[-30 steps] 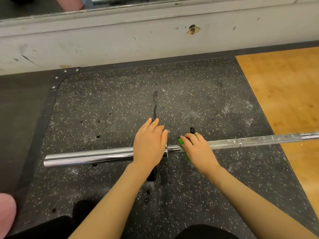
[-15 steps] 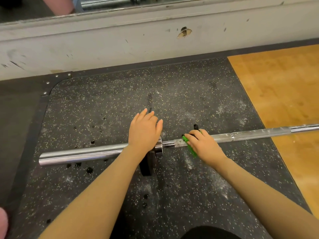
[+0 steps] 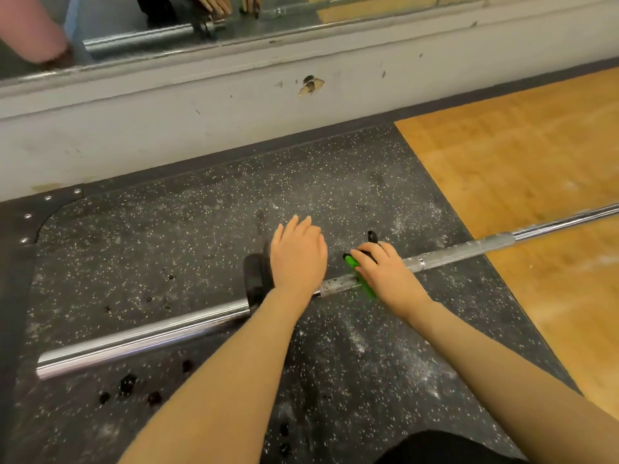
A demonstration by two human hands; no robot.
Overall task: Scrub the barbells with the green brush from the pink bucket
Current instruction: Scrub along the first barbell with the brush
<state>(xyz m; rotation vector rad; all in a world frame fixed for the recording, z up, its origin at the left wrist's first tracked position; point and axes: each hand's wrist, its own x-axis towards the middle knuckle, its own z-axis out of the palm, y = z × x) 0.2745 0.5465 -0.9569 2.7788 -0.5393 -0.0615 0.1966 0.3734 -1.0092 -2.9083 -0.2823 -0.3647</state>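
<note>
barbell (image 3: 140, 339) lower-left to upper-right | right hand (image 3: 385, 276) grips brush (image 3: 363, 279), seemingly crosswise

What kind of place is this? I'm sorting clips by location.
Most likely a gym's weightlifting area. A chrome barbell lies on speckled black rubber flooring beside a wooden platform, with a wall mirror above a scuffed baseboard.

brush (image 3: 361, 277) bristles under right hand (image 3: 388, 276)
</note>
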